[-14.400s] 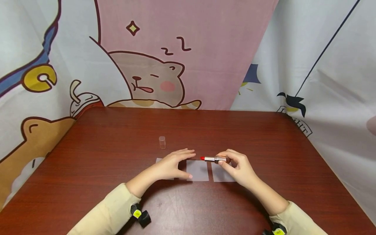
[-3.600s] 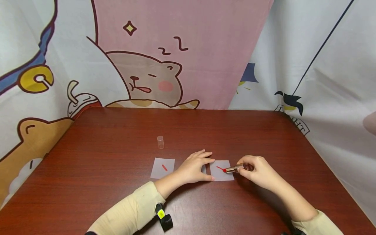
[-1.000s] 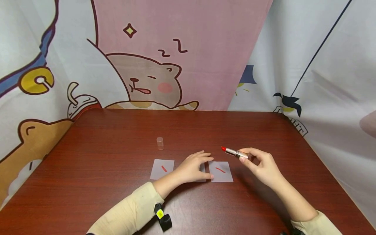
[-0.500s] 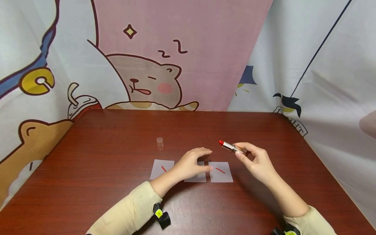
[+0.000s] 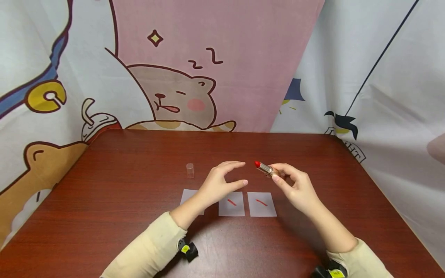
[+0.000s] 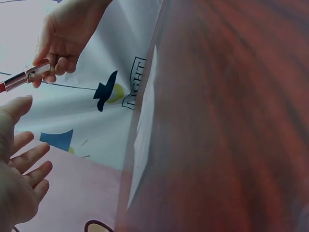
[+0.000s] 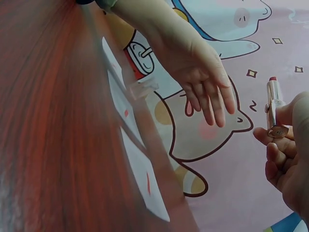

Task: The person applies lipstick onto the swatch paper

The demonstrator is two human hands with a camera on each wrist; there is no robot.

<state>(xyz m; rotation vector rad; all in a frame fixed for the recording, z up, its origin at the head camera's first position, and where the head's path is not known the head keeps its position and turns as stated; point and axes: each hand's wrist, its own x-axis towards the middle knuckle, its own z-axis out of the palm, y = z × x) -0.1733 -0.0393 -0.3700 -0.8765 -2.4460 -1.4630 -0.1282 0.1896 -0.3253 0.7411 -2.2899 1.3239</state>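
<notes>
Left to right: small clear plastic cap (image 5: pixel 190 170) upright on your dark red wooden table (image 5: pixel 104 200); your left hand (image 5: pixel 218 185) raised, fingers loosely spread, holding nothing; three white paper squares (image 5: pixel 231 204) with red strokes; silver-cased red lipstick (image 5: pixel 264 168) pinched aloft in your right hand (image 5: pixel 295 189).

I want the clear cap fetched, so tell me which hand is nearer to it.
Left. The left hand hovers open just right of the clear cap, above the paper squares. The right hand is farther right, gripping the lipstick.
</notes>
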